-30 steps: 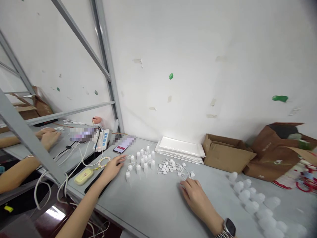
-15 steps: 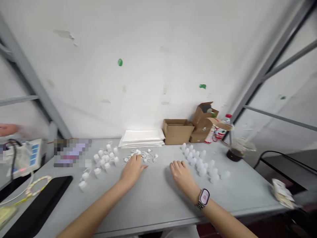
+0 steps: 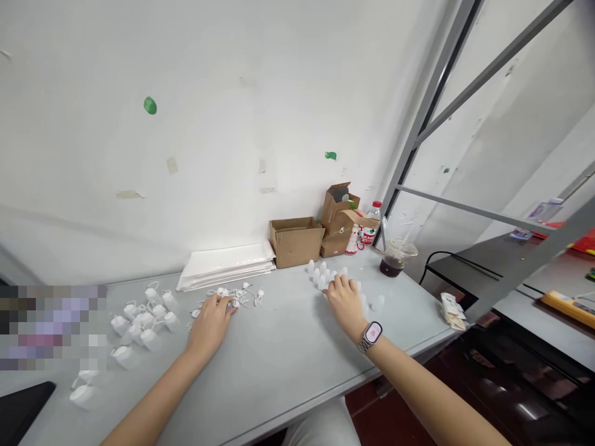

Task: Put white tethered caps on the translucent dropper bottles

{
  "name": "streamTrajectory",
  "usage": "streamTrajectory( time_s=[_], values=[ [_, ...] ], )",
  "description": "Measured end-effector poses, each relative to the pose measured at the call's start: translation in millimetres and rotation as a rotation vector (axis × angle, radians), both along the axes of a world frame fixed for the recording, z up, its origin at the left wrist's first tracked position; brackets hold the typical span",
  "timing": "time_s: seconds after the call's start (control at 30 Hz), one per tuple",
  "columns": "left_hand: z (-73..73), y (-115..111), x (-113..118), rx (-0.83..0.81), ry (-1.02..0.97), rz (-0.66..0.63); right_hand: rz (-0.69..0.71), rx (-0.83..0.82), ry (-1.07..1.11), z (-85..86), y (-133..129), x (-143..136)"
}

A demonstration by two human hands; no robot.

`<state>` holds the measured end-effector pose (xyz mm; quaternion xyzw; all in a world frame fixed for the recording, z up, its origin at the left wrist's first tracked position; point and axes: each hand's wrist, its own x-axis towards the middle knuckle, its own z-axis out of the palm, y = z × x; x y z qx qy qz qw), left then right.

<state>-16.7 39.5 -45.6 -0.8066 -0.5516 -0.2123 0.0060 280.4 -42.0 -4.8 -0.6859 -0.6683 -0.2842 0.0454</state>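
My left hand [image 3: 209,325] is over a loose pile of small white caps with cord loops [image 3: 245,286]. Its thumb and forefinger close at one white cap [image 3: 236,303]. On the right, my right hand [image 3: 344,303], with a watch on the wrist, reaches in among small translucent white bottles [image 3: 317,275]. Its fingers are bent down, and they hide whatever is between them. At the left stands a group of capped bottles with loops [image 3: 149,339], apart from both hands.
Behind the caps lies a stack of white sheets [image 3: 227,263], beside an open cardboard box [image 3: 297,244]. A brown carton [image 3: 335,238], a red-capped bottle [image 3: 374,217] and a cup of dark drink [image 3: 393,263] stand farther right. A metal frame [image 3: 404,167] borders the table.
The view has swung to the right. My right hand has moved from the bare tabletop to the translucent bottles. My left hand stays at the cap pile, its thumb now closer to the forefinger.
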Motion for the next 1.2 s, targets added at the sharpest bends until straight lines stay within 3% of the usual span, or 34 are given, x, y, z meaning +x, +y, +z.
streamTrajectory(
  time_s=[0.3,0.53,0.67,0.73,0.9,1.03,1.2],
  values=[
    [6.2,-6.5,-3.3,-0.03,-0.053,-0.006,0.01,-0.001,0.071,-7.8,4.9,-7.4],
    [9.3,-4.7,-14.3,-0.006,0.034,0.028,0.164,-0.034,0.217,-14.1,2.0,-38.5],
    [8.1,-2.4,-13.7,-0.05,-0.042,0.016,0.388,-0.148,0.728,-16.6,12.8,-71.7],
    [8.4,-2.0,-12.8,-0.058,-0.085,0.019,0.446,-0.205,0.878,-18.7,23.4,-87.0],
    [14.4,-2.9,-13.0,-0.073,-0.241,0.031,0.522,-0.236,0.867,-25.3,46.5,-111.7],
    [15.8,-1.5,-14.2,-0.077,-0.386,0.072,0.57,-0.24,0.865,-30.2,48.0,-117.4],
    [12.6,2.3,-14.8,-0.147,-0.582,0.143,0.5,-0.267,1.051,-33.3,45.2,-113.5]
  ],
)
